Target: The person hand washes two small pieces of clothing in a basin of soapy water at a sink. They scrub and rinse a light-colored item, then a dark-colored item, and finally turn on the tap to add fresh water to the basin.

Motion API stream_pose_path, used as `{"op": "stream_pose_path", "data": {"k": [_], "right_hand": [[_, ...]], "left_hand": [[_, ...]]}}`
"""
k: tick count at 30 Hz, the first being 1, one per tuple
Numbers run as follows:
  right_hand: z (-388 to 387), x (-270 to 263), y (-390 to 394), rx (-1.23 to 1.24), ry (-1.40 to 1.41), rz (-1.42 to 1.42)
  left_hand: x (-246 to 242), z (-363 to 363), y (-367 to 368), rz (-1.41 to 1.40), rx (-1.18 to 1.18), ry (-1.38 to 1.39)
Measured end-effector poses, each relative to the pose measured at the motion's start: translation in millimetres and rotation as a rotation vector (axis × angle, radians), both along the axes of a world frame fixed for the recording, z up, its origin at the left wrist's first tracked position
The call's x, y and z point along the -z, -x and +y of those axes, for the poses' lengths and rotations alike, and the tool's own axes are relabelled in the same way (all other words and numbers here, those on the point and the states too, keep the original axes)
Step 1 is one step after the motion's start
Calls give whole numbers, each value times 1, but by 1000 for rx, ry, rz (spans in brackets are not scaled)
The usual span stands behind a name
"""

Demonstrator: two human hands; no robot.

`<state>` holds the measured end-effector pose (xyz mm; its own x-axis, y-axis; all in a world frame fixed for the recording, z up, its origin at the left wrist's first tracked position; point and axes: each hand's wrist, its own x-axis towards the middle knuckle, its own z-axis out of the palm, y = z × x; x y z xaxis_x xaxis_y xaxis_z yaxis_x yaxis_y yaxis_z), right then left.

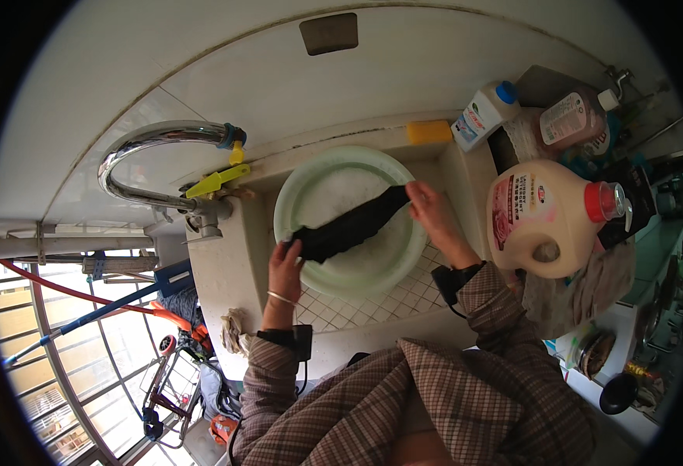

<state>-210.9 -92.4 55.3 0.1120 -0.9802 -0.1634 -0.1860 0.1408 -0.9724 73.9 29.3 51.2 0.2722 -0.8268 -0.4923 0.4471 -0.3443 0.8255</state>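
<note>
A piece of black cloth (350, 226) is stretched slantwise between my two hands. My left hand (285, 269) grips its lower left end, and my right hand (433, 211) pinches its upper right end. Beneath the cloth stands a pale green plastic basin (350, 288) holding cloudy, sudsy water (341, 189). The basin rests in a light-coloured sink (254, 256) whose floor is laid with small tiles (397, 291). What kind of garment the cloth is cannot be told. The cloth hides part of the water.
A chrome faucet (143, 131) arches at the left, near a yellow-green brush (219, 180). A yellow sponge (429, 132) lies on the back ledge. To the right stand a large laundry detergent jug (542, 218) and a white bottle (484, 116). A crumpled rag (233, 331) hangs on the front-left rim.
</note>
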Motion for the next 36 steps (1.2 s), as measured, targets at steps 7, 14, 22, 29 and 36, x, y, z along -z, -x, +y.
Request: {"op": "stream_pose_path", "data": {"k": [7, 14, 22, 29, 36], "right_hand": [[-1, -11, 13, -106, -195, 43], [22, 70, -55, -304, 16, 612], [88, 20, -106, -440, 298, 168], [38, 49, -99, -323, 210, 734], [13, 81, -64, -40, 412, 667]], "left_hand": [[-7, 7, 0, 113, -63, 228], [51, -6, 57, 234, 49, -306], [86, -36, 53, 908, 161, 79], [88, -31, 78, 503, 3, -326], [31, -5, 59, 262, -37, -295]]}}
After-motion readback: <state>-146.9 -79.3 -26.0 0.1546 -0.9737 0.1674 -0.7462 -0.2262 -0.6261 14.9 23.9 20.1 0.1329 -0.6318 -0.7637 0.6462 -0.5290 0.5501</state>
